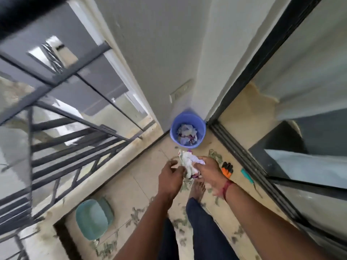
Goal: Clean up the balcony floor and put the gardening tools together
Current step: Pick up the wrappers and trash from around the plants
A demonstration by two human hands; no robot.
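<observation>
My right hand [207,171] grips a crumpled bundle of white and purple paper scraps [189,162], held above the balcony floor. My left hand [170,175] is beside the bundle with curled fingers pinching its lower left edge. A blue bucket [187,120] with similar crumpled scraps inside stands in the corner ahead. An orange and black gardening glove [227,169] and a teal-handled tool [247,175] lie on the floor to the right. Dry leaves [137,214] are scattered over the tiles.
A teal tub [92,218] sits on the floor at the left by the railing [65,147]. A sliding door track [249,166] runs along the right. My bare foot [197,190] is on the tiles below the hands.
</observation>
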